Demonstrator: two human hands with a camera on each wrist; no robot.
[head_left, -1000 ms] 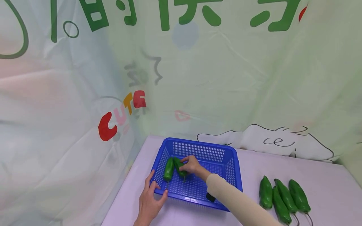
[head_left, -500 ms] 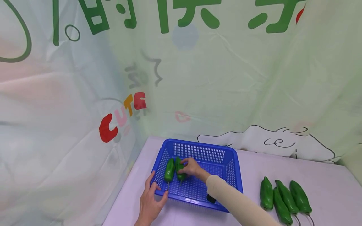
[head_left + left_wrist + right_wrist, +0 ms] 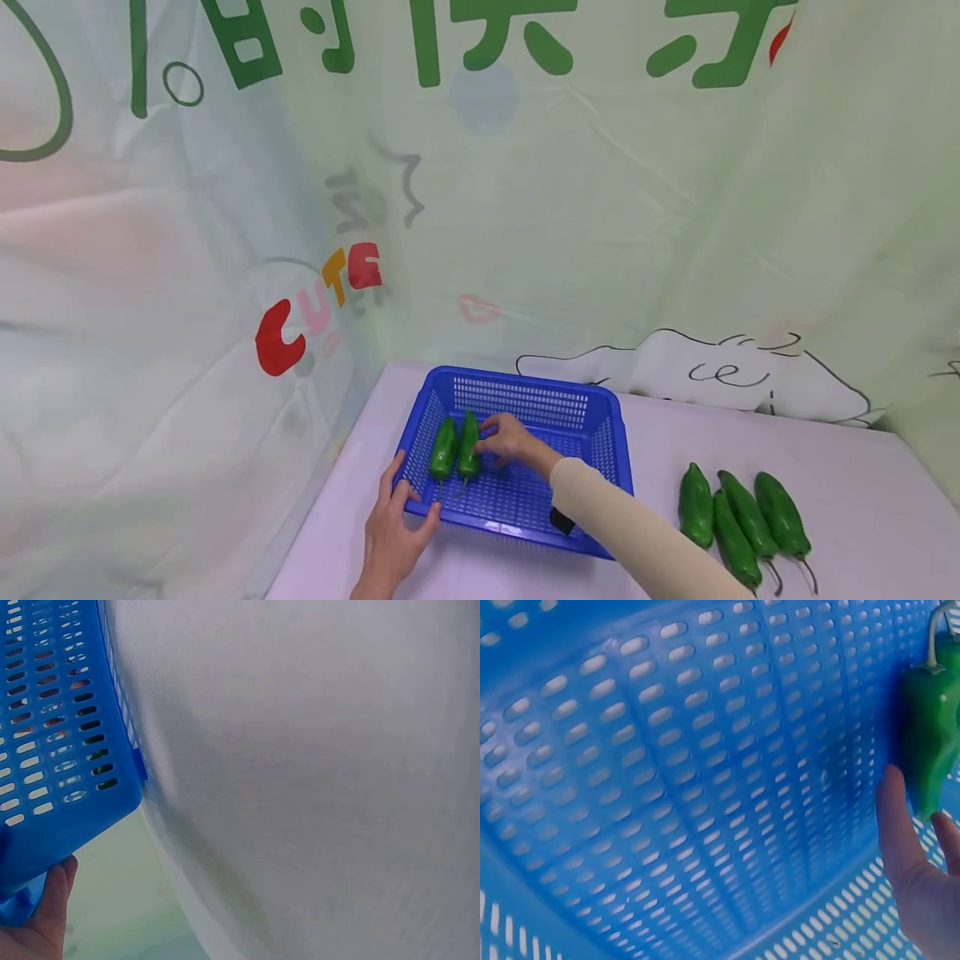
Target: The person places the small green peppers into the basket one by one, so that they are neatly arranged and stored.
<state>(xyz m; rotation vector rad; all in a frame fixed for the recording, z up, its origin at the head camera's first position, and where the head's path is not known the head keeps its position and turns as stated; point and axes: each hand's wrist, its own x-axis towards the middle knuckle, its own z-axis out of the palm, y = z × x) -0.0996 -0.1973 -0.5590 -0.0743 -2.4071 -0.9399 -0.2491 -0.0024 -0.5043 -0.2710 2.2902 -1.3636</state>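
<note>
Inside the blue plastic basket, two green peppers lie side by side along its left end. One is the left pepper; the other is the right pepper, with its stem toward the front. My right hand is beside the right pepper, its fingertips at that pepper's right side. The right wrist view shows the thumb and a finger spread apart near the pepper. My left hand grips the basket's front left corner, fingers over the rim. In the left wrist view only part of this hand shows.
Several more green peppers lie on the white table, right of the basket. A black object, partly hidden by the right sleeve, shows at the basket's front right. A printed cloth hangs behind and at the left.
The right pepper, earlier slanted under my right hand's fingers, has swung nearly parallel to the left one. My right fingers have loosened from it. My left hand stays at the basket corner.
</note>
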